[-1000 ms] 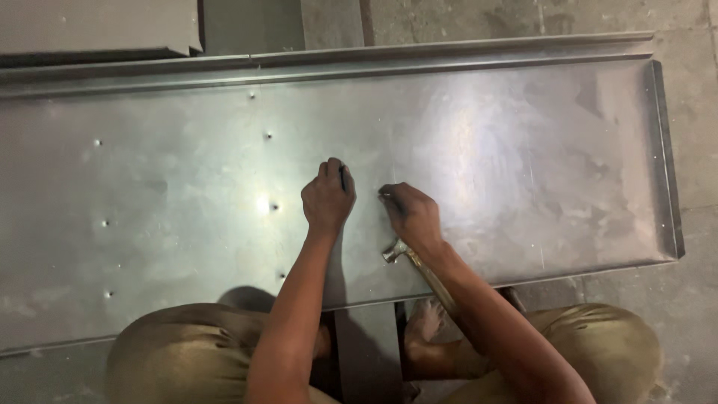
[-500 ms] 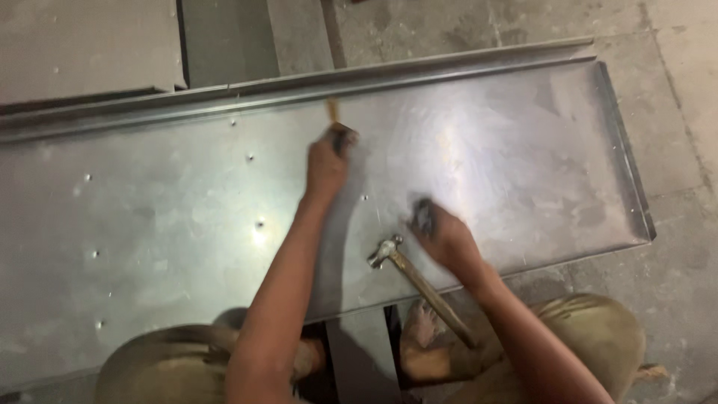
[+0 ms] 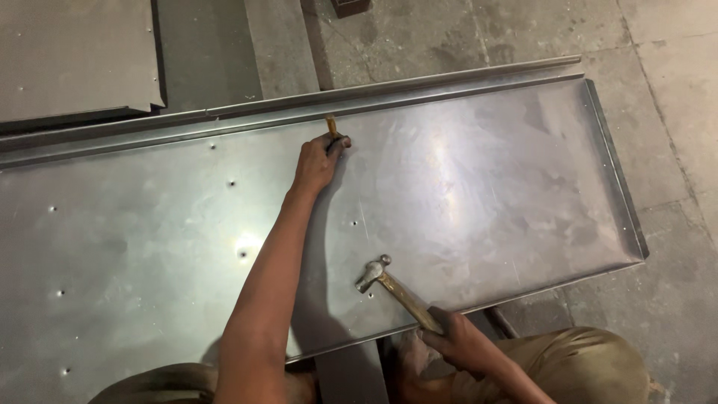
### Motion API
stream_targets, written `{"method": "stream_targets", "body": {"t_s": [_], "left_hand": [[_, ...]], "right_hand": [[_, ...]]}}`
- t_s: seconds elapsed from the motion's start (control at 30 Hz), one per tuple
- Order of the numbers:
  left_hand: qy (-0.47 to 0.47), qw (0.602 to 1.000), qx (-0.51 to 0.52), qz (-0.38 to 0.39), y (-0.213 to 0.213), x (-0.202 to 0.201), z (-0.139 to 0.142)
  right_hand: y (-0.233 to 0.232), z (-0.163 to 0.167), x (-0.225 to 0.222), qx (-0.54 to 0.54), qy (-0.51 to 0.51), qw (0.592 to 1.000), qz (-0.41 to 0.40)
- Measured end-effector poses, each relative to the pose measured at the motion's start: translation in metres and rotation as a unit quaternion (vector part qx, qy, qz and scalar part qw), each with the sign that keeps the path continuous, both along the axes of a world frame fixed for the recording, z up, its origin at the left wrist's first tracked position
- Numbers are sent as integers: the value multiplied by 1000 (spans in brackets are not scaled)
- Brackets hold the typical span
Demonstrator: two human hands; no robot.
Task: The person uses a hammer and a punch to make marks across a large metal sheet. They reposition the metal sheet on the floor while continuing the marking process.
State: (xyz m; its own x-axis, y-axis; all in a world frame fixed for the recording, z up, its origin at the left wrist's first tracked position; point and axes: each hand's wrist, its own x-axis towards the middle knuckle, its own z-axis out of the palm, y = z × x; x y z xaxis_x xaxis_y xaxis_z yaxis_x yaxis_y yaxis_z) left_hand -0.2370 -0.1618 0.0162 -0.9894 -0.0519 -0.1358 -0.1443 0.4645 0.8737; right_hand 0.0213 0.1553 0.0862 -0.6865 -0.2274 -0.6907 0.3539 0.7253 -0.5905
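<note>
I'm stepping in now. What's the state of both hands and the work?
Left hand: shut on a small yellow-tipped tool, far edge of the metal sheet.
Right hand: shut on the hammer handle at the near edge, head resting on the sheet.
Done: several holes show in the sheet.
Left: cannot tell how many more; no blow is under way.

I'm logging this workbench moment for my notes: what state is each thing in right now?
Large grey sheet-metal panel: lying flat, edges folded up, small holes punched.
Ball-peen hammer with wooden handle: head resting on the panel.
Small yellowish punch-like tool: held near the far edge.
Left hand: closed on the tool.
Right hand: gripping the handle.
</note>
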Motion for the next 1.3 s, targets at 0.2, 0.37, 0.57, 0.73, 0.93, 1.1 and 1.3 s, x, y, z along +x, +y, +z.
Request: {"method": "stream_targets", "body": {"t_s": [0.2,0.37,0.57,0.73,0.93,1.1,1.3], "left_hand": [[38,999,-13,-15,1,4,-4],[27,999,-21,-11,3,5,-9],[69,997,-35,-22,6,7,1],[6,990,-127,-57,7,8,11],[86,995,-33,-31,8,11,9],[53,997,-35,-35,7,9,15],[99,994,-50,-21,8,13,19]], "right_hand": [[-13,23,-28,97,39,994,-25],[0,115,-97,133,423,896,-1],[-41,148,-148,-346,597,692,-213],[-94,100,-176,200,326,922,66],[-24,169,-169,21,514,854,-74],[-44,145,-174,-250,723,613,-199],[-77,100,-175,129,372,918,39]]}}
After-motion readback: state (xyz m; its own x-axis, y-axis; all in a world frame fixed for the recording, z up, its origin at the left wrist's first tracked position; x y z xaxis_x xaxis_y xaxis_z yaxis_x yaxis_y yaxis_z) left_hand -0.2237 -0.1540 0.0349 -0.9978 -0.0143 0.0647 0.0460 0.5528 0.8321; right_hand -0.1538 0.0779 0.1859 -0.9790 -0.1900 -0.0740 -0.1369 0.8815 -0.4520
